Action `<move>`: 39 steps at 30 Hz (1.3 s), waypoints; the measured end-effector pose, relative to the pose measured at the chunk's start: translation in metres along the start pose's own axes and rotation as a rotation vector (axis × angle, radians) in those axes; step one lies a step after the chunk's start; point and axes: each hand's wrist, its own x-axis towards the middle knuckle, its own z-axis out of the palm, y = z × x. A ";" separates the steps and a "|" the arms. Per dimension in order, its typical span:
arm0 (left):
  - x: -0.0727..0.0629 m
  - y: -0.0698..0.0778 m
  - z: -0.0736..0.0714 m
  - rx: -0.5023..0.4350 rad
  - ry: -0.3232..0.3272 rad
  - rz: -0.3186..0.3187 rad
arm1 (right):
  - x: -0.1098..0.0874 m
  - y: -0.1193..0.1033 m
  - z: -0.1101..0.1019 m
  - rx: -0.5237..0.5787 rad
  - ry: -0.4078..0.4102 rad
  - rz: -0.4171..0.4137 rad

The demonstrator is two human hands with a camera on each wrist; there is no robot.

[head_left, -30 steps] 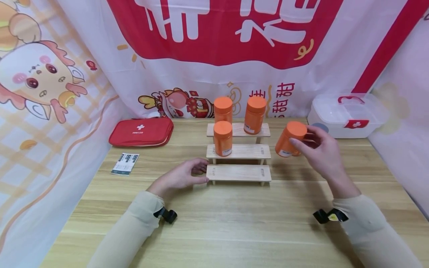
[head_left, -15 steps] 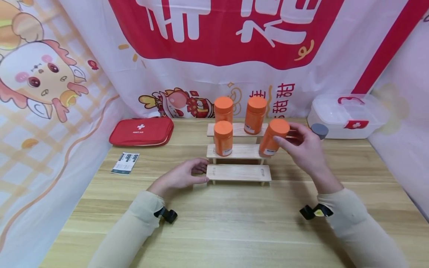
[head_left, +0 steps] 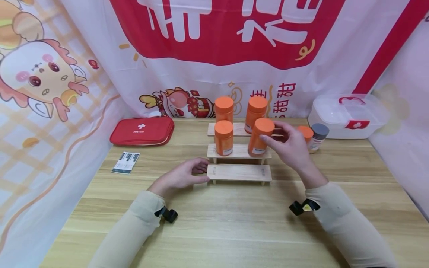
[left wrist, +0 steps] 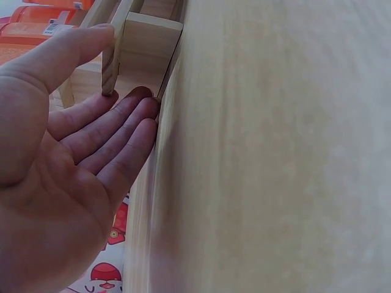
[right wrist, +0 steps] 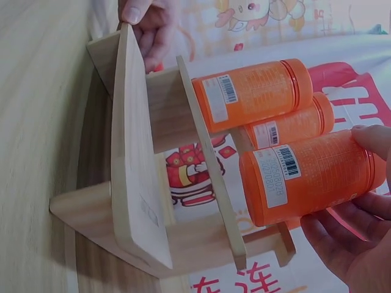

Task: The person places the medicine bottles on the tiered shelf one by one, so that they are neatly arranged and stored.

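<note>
My right hand [head_left: 291, 146] holds an orange bottle [head_left: 260, 136] by its upper part, thumb in front and fingers behind. The bottle leans slightly, its base close over the right part of the middle step of a three-tier wooden stand [head_left: 239, 172]. On that step's left stands another orange bottle [head_left: 223, 137]. Two more orange bottles, a left one [head_left: 224, 107] and a right one [head_left: 256, 109], stand on the top step, partly hidden. At the lowest step's left end, my left hand [head_left: 182, 173] holds the board [left wrist: 116, 55] between thumb and fingers.
Right of the stand, an orange-capped container [head_left: 305, 133] and a grey-capped bottle [head_left: 317, 138] stand behind my right hand. A white first-aid box [head_left: 345, 115] is at the back right. A red first-aid pouch [head_left: 142, 131] and a printed card [head_left: 126, 162] lie left.
My right hand has carried the orange bottle leftward, from beside the stand to over the middle step, uncovering the containers behind it. My left hand has stayed at the lowest step.
</note>
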 end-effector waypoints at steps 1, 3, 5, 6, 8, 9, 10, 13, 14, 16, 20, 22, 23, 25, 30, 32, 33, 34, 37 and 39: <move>0.000 -0.001 0.000 -0.001 0.000 0.002 | 0.001 0.000 0.001 0.006 -0.004 0.002; 0.000 -0.001 0.000 -0.003 0.000 0.004 | 0.002 -0.001 0.003 0.008 -0.013 0.008; 0.000 -0.001 0.001 -0.002 0.001 0.009 | 0.003 0.000 0.005 0.010 -0.021 0.011; 0.001 -0.002 0.001 -0.002 0.000 0.014 | 0.003 0.001 0.006 0.007 -0.025 0.013; 0.001 -0.002 0.001 -0.002 -0.001 0.023 | 0.004 0.002 0.007 0.002 -0.031 0.018; 0.001 -0.002 0.001 -0.001 -0.002 0.029 | 0.004 0.002 0.008 0.006 -0.033 0.019; 0.001 -0.002 0.001 -0.001 -0.002 0.033 | 0.005 0.003 0.009 0.011 -0.037 0.021; 0.001 -0.001 0.002 -0.006 -0.004 0.038 | 0.005 0.004 0.011 0.015 -0.053 0.029; 0.000 -0.001 0.002 -0.006 -0.004 0.037 | 0.005 0.004 0.011 0.013 -0.059 0.032; 0.000 -0.001 0.001 -0.004 -0.004 0.034 | 0.005 0.004 0.013 0.002 -0.066 0.037; 0.001 -0.001 0.001 -0.002 -0.004 0.036 | 0.005 0.003 0.014 -0.022 -0.062 0.032; 0.001 -0.001 0.001 -0.004 -0.004 0.034 | 0.004 0.002 0.015 -0.027 -0.059 0.029; 0.002 -0.002 0.001 -0.007 -0.005 0.033 | 0.004 0.002 0.014 -0.025 -0.058 0.026; 0.002 -0.002 0.001 -0.010 -0.006 0.029 | 0.004 0.002 0.014 -0.019 -0.057 0.020; 0.003 -0.001 0.000 -0.018 -0.011 0.025 | 0.004 0.001 0.012 -0.011 -0.057 0.004; 0.003 -0.001 0.001 -0.021 -0.011 0.023 | 0.003 0.001 0.012 -0.011 -0.057 0.004; 0.003 -0.001 0.001 -0.023 -0.010 0.021 | 0.003 0.001 0.012 -0.011 -0.058 0.004; 0.003 -0.002 0.000 -0.023 -0.011 0.021 | 0.003 0.001 0.012 -0.011 -0.057 0.003; 0.003 -0.002 0.000 -0.025 -0.012 0.021 | 0.003 0.001 0.012 -0.015 -0.056 -0.001; 0.003 -0.002 0.000 -0.027 -0.015 0.027 | 0.003 0.001 0.012 -0.016 -0.055 -0.007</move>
